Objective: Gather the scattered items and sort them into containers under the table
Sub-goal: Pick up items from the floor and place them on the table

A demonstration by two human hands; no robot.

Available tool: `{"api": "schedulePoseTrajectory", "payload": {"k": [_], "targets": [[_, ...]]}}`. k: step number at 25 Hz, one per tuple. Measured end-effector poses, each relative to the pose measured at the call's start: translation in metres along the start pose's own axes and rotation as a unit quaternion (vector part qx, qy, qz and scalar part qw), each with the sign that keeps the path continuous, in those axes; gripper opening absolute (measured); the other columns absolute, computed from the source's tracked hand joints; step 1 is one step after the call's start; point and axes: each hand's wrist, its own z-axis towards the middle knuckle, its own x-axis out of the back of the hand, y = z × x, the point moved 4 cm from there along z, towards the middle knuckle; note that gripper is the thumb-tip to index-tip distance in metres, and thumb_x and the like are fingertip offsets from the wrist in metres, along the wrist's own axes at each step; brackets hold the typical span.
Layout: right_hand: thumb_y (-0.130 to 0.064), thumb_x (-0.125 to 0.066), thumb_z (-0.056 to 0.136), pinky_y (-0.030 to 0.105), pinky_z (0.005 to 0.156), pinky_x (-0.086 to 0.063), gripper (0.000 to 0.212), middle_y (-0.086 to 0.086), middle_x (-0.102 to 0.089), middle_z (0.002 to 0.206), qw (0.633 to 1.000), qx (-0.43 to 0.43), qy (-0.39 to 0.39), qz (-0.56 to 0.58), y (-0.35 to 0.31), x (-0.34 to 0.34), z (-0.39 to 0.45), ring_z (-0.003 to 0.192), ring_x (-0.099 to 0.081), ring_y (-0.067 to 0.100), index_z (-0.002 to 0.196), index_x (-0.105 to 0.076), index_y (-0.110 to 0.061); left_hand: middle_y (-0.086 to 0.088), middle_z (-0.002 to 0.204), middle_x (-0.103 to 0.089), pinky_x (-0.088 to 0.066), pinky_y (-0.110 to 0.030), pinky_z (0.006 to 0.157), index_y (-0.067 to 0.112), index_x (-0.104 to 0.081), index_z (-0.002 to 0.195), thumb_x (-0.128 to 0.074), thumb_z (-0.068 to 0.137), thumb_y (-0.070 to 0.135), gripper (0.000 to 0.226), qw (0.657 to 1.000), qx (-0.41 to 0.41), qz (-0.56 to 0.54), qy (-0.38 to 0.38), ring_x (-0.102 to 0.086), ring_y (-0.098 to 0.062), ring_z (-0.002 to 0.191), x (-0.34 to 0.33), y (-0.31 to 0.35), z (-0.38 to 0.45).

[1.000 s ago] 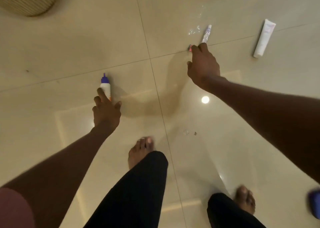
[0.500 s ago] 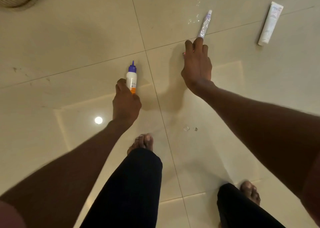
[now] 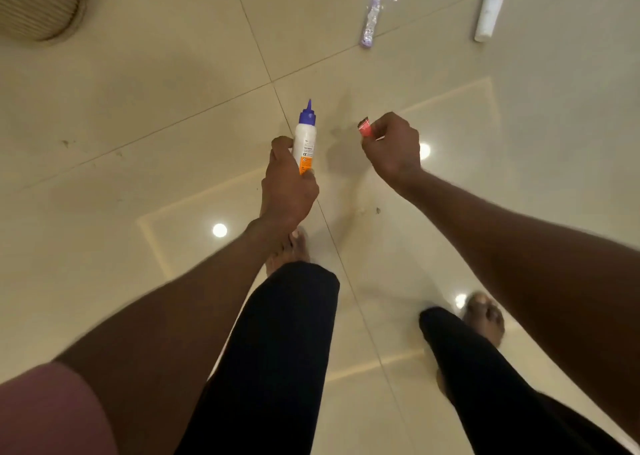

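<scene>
Head: L hand (image 3: 289, 184) grips glue bottle (image 3: 304, 139); R hand (image 3: 391, 146) fingers pinch red item (image 3: 364, 129); floor (image 3: 138, 108) open.

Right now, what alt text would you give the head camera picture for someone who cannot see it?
Looking down at a glossy tiled floor, a person's left hand holds a white bottle with a blue nozzle and the right hand pinches a small red item. Two tubes, a purple tube and a white tube, lie ahead.
</scene>
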Motion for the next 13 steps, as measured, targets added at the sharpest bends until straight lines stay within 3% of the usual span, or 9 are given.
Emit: {"api": "schedulePoseTrajectory", "payload": {"k": [3, 5, 9, 13], "targets": [[-0.023, -0.076, 0.080, 0.037, 0.078, -0.059, 0.019, -0.007, -0.075, 0.079, 0.981, -0.070, 0.028, 0.178, -0.015, 0.094, -0.090, 0.075, -0.072, 0.003, 0.096, -0.067, -0.020, 0.000, 0.106, -0.060, -0.060, -0.049, 0.082, 0.017, -0.040, 0.137, -0.063, 0.089, 0.016, 0.054, 0.997, 0.017, -0.064, -0.042, -0.066, -0.026, 0.090, 0.028, 0.074, -0.082], [-0.024, -0.079, 0.081, 0.030, 0.071, -0.054, 0.026, -0.004, -0.075, 0.078, 0.971, -0.084, 0.062, 0.217, -0.028, 0.170, -0.158, 0.065, -0.067, -0.002, 0.104, -0.068, -0.023, 0.006, 0.097, -0.059, -0.060, -0.052, 0.080, 0.018, -0.044, 0.136, -0.058, 0.090, 0.017, 0.048, 0.992, 0.019, -0.104, -0.068, -0.068, -0.025, 0.086, 0.050, 0.132, -0.147], [-0.024, -0.081, 0.086, 0.018, 0.066, -0.047, 0.030, -0.006, -0.074, 0.078, 0.953, -0.107, 0.131, 0.251, -0.029, 0.301, -0.272, 0.070, -0.068, -0.003, 0.113, -0.070, -0.020, -0.002, 0.118, -0.063, -0.056, -0.028, 0.073, 0.016, -0.044, 0.141, -0.063, 0.097, 0.015, 0.048, 0.990, -0.043, -0.041, -0.127, -0.062, -0.011, 0.087, 0.064, 0.246, -0.275], [-0.026, -0.080, 0.086, 0.030, 0.076, -0.059, 0.029, -0.008, -0.073, 0.086, 0.918, -0.129, 0.234, 0.293, 0.021, 0.422, -0.363, 0.075, -0.070, 0.005, 0.114, -0.074, -0.020, -0.004, 0.130, -0.061, -0.051, -0.020, 0.075, 0.019, -0.042, 0.144, -0.064, 0.099, 0.019, 0.050, 0.971, -0.150, 0.009, -0.188, -0.061, -0.010, 0.094, 0.023, 0.358, -0.385]]}}
